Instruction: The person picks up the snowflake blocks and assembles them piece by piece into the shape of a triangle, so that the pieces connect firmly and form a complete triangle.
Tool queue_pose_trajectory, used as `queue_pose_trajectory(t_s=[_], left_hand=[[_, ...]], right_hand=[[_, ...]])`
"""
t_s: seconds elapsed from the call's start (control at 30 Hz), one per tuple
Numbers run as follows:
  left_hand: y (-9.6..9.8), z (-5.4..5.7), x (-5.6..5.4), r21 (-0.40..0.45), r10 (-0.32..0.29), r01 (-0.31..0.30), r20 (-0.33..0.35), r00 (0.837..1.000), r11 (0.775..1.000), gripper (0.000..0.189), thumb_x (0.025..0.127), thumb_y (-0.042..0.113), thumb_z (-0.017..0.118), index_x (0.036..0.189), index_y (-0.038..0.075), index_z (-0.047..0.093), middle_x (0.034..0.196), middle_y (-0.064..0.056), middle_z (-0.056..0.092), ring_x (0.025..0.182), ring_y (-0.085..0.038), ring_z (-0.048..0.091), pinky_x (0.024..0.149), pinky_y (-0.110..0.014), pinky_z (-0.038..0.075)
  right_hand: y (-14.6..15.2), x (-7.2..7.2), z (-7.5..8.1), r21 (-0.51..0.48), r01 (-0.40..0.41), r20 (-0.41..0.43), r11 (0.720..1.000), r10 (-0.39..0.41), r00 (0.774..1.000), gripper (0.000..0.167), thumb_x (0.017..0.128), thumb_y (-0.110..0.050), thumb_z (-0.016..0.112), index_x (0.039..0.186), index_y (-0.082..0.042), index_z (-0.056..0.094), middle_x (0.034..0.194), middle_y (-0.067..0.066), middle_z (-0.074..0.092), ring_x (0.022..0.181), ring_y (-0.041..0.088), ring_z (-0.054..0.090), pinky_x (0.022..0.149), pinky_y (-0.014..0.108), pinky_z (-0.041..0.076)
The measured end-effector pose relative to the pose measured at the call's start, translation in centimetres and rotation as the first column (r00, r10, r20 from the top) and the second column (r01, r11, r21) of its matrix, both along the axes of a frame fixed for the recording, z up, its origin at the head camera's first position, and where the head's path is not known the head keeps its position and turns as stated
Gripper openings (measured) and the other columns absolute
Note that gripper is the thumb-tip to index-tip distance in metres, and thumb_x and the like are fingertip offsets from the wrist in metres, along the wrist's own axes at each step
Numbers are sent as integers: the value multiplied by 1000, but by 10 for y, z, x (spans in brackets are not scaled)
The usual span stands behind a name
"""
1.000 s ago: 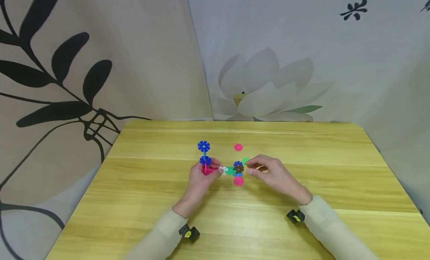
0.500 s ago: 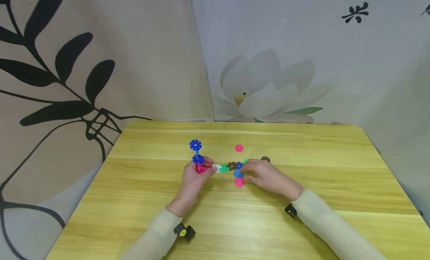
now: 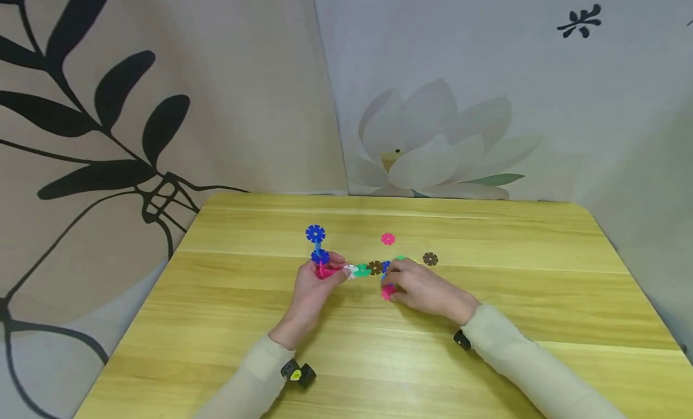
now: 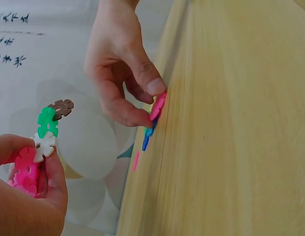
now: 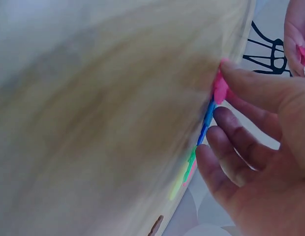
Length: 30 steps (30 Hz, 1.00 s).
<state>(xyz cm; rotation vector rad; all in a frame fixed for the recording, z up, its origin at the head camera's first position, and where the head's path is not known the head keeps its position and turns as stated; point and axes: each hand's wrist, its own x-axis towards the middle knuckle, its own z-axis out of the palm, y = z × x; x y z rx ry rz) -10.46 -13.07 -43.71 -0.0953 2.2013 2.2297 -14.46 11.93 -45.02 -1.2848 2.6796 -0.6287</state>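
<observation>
I'm watching the left hand point(image 3: 314, 287) gripping a chain of notched discs point(image 3: 351, 272) at its pink part, thumb against fingers, left of the table's middle, while the right hand point(image 3: 425, 288), apart from it, is pinching a pink disc point(image 4: 158, 106) between thumb and forefinger just above the wood. I'm judging that pinch the weak spot: the piece is offering little but a thin rim, so it could be slipping away if the thumb presses off-centre. The other right fingers are hanging beside a light blue disc point(image 5: 209, 113), and a careless sweep could be scattering the row; whether those pieces are joined, I cannot tell. The chain is relying on shallow slots, so a hard twist could be working a joint loose, most likely near its unsupported brown end disc point(image 4: 60, 109). As for looks, it's running from pink through a white disc point(image 4: 44, 146) and a green disc point(image 4: 47, 123) to brown, slightly bent, with two dark blue discs, an upper one point(image 3: 315, 233) and a lower one point(image 3: 320, 256), showing past the left hand.
</observation>
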Motion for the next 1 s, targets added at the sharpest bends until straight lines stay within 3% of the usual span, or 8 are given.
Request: queue_pose_trajectory(t_s=[0.1, 0.33, 0.6, 1.0], left_hand=[[3, 0, 0, 6, -8, 8, 2, 1000, 1000, 29, 87, 0, 75, 114, -3, 66, 105, -10, 72, 94, -22, 66, 86, -32, 54], [9, 0, 0, 13, -33, 33, -6, 999, 999, 29, 87, 0, 74, 114, -4, 65, 105, -10, 72, 96, -22, 66, 89, -34, 55], [16, 3, 1, 51, -44, 45, -8, 999, 998, 29, 86, -1, 74, 113, -3, 65, 105, -11, 72, 97, -23, 67, 90, -33, 55], [23, 8, 5, 71, -49, 48, 22, 999, 996, 31, 86, 1, 74, 114, -3, 63, 106, -10, 71, 99, -23, 66, 91, -34, 55]], right_hand=[[4, 2, 0, -7, 41, 22, 999, -41, 999, 16, 90, -16, 82, 104, -14, 73, 104, -5, 63, 95, 13, 56, 85, 32, 53], [14, 7, 1, -102, 104, 181, 989, -84, 980, 10, 95, -9, 76, 94, -18, 70, 90, -13, 68, 80, 4, 60, 74, 24, 56], [29, 16, 10, -199, 219, 226, 955, -173, 959, 8, 97, -12, 74, 98, -19, 70, 93, -13, 72, 83, 4, 66, 71, 24, 56], [41, 24, 26, -315, 266, 238, 911, -195, 951, 13, 94, -7, 76, 102, -16, 72, 92, -8, 70, 79, 6, 63, 74, 25, 58]])
